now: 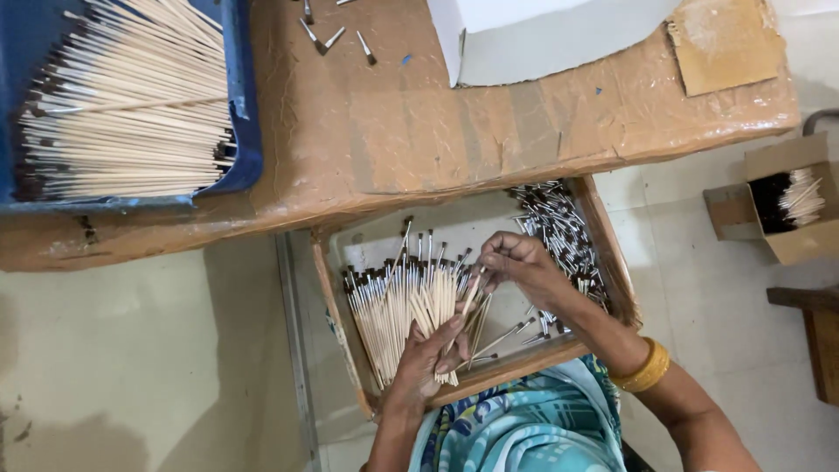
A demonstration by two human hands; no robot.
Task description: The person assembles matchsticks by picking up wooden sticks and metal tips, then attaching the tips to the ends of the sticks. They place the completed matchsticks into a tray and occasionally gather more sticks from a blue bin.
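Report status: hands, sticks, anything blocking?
Left hand fanned over stick bundle in wooden tray. Right hand pinching one stick. Metal caps heaped alongside, nothing blocking.

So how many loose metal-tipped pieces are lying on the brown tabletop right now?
4, near the table's top edge: one by the blue tray, a crossed pair, one beside the white box. Others may lie out of frame.
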